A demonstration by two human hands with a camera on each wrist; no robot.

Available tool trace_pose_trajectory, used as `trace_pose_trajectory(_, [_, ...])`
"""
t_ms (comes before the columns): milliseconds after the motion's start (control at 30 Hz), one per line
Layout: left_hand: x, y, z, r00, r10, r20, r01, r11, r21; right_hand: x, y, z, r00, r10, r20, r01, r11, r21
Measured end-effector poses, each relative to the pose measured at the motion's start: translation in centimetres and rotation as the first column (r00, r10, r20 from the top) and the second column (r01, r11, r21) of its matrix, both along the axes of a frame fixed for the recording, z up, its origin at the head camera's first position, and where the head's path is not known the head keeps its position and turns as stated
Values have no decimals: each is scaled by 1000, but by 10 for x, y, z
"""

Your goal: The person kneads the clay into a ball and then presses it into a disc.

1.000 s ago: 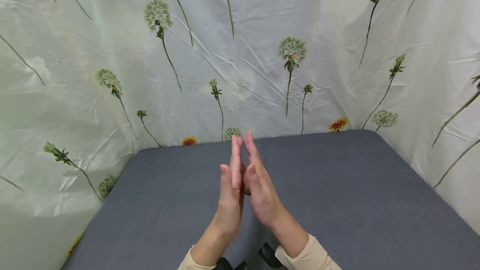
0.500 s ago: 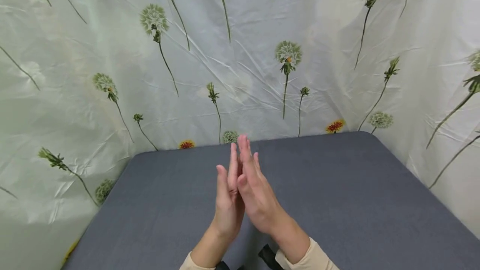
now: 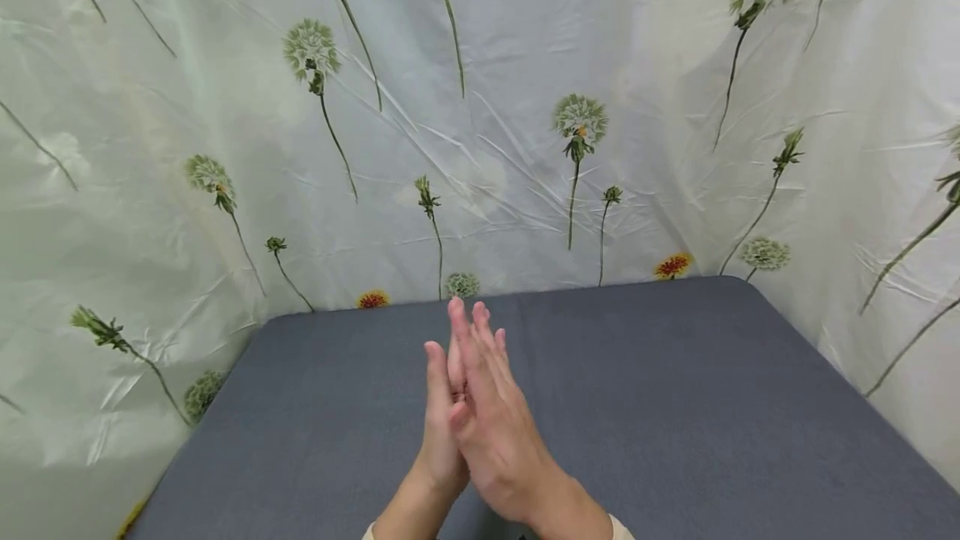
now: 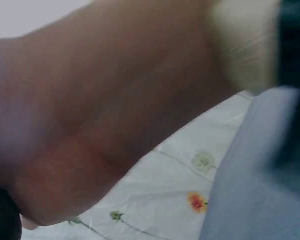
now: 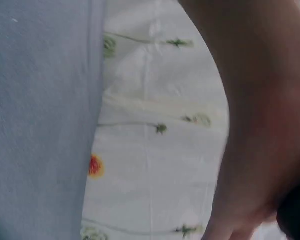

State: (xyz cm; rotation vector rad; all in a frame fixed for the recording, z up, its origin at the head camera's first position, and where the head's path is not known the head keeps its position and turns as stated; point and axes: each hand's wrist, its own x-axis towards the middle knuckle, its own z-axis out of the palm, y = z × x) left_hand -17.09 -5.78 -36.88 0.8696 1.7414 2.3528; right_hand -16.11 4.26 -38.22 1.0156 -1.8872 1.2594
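Note:
Both hands meet palm to palm above the near middle of a grey surface in the head view. My left hand has its thumb and fingers pointing up, and much of it is covered by the other hand. Over it lies my right hand, its straight fingers slanting up and to the left across the left palm. No object shows between them. The left wrist view is filled mostly by a blurred forearm and hand. A dim part of a hand fills the right side of the right wrist view.
A grey cloth-covered table spreads beneath the hands. Behind it and along both sides hangs a pale, creased curtain printed with dandelions and orange flowers.
The right hand has turned and slid leftward over the left palm, hiding more of the left fingers. Both hands sit slightly lower in the head view, which has tilted a little.

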Motion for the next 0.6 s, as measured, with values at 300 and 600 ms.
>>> trace_pose_trajectory(300, [0,-16,14,992,103,-76,-104,995,-10,-4,-3,-10,951,210,225,-194,977,-92])
trace_pose_trajectory(600, [-1,10,-10,1000,23,-14,-24,997,-67,-16,15,-4,967,60,248,-36,994,-100])
